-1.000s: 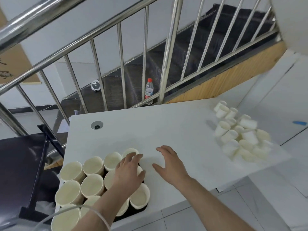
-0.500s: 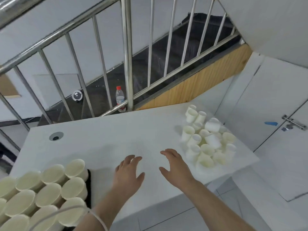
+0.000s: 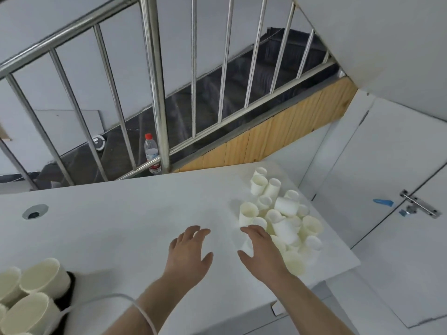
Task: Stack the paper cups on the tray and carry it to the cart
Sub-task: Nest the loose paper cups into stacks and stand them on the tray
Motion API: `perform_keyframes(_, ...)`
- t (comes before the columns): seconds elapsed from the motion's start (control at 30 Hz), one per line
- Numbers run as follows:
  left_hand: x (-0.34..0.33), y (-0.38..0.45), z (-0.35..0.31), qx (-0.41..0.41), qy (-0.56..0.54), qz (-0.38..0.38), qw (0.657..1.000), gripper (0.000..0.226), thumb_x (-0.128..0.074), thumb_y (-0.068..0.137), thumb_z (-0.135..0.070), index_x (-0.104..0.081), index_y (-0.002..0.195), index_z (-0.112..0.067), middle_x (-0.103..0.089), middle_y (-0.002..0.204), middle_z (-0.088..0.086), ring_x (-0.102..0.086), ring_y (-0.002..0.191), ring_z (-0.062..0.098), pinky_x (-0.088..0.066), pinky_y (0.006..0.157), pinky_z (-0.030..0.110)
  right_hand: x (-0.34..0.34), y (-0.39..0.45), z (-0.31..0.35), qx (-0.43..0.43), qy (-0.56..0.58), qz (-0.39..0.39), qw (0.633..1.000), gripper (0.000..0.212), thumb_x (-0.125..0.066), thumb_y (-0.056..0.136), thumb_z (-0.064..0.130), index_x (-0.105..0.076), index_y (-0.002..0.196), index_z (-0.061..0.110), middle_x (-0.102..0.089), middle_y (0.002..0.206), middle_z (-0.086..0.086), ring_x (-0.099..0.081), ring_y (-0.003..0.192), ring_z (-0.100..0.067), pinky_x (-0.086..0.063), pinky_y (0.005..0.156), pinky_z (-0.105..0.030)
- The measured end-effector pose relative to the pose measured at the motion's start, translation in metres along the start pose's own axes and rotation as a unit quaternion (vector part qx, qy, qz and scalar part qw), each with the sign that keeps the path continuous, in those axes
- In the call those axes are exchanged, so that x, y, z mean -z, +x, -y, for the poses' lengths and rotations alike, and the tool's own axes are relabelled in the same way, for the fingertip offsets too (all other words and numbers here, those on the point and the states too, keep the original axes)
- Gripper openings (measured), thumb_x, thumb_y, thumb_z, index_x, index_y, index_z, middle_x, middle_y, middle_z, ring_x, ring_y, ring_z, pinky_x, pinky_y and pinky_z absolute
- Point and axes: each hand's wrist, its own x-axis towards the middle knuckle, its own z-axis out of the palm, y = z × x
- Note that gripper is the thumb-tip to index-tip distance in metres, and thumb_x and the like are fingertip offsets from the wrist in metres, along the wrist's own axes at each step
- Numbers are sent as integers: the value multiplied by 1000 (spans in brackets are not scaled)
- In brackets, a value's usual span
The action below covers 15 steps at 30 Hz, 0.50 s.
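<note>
Black tray, lower left: upright cream paper cups, open mouths, nothing visible inside. Loose paper-cup pile on matte white table, right edge. Left hand, right hand: fingers spread, holding nothing.

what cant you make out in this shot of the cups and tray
- Tray, head view: only a dark sliver shows; cups on it and the left frame edge hide the rest.
- Loose cup pile: the right hand covers the nearest cups and the far ones overlap, so no exact count.
- Cart: out of frame.
- Bottle label: too small to read.
</note>
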Motion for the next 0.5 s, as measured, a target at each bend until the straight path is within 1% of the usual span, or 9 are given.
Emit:
perform_keyframes(0.17,-14,54,-10,-9,-16,7,1000,54,-53,91,-39,-34,141,-33,-29,148,-8,-35,135,12,-25,113,32,10,41,-23,-29,-19,13,999,58,-59,92,31,-35,145,27,-28,150,11,-32,136,-7,-43,100,-25)
perform_keyframes(0.27,-23,83,-14,-10,-28,11,1000,54,-54,90,-39,-35,141,-32,-31,148,-7,-36,134,13,-27,113,33,16,67,-36,-45,-46,28,997,60,-60,92,31,-34,146,26,-30,150,9,-35,134,-11,-45,98,-29)
perform_keyframes(0.37,-29,104,-16,-12,-32,23,999,55,-54,91,-38,-35,141,-32,-30,149,-7,-35,135,13,-25,113,33,18,91,-49,-65,-77,46,994,62,-60,91,32,-33,146,25,-32,149,8,-35,134,-14,-46,97,-31)
perform_keyframes(0.5,-34,118,-12,-11,-25,43,999,56,-53,91,-38,-32,142,-33,-27,150,-7,-33,136,14,-23,114,32,14,121,-62,-78,-97,78,989,66,-61,91,34,-28,148,25,-30,150,6,-33,135,-16,-44,100,-32)
